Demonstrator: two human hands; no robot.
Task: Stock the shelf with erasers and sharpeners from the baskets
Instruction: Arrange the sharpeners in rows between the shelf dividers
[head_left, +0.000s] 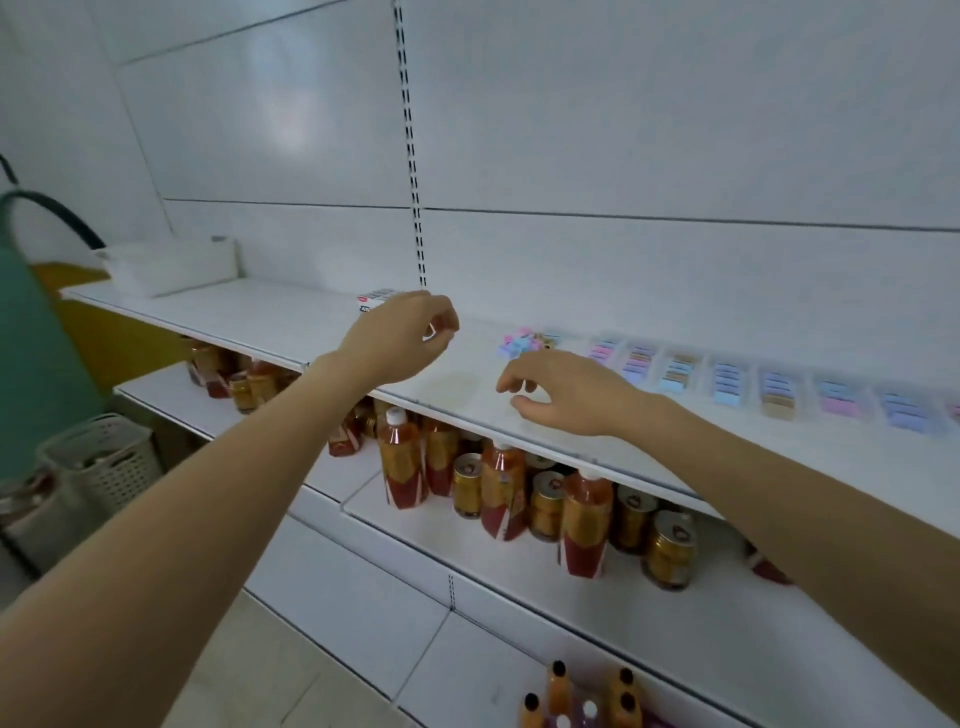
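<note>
At the lower left of the frame a perforated white basket (111, 462) stands on the floor, well apart from both hands. Above it, a white tray (171, 270) sits at the far left end of the shelf (249, 317), whose front edge runs diagonally down toward the right of the frame. Between the tray and a small red-labelled box (375, 299) the shelf surface lies bare.

The left hand (400, 335) hangs above the shelf at centre frame, just in front of the box. Its fingers curl in tight against the thumb; whether they pinch something small is too fine to tell. The right hand (566, 395) hovers over the shelf near its front edge, its fingers loosely curled with a gap to the thumb and nothing plainly held.

Just behind the right hand lies a loose heap of pastel erasers (519, 340). A row of clear packs (727, 376) runs from there toward the right edge of the frame. Bottles and cans (498, 488) crowd the lower shelf beneath the hands.
</note>
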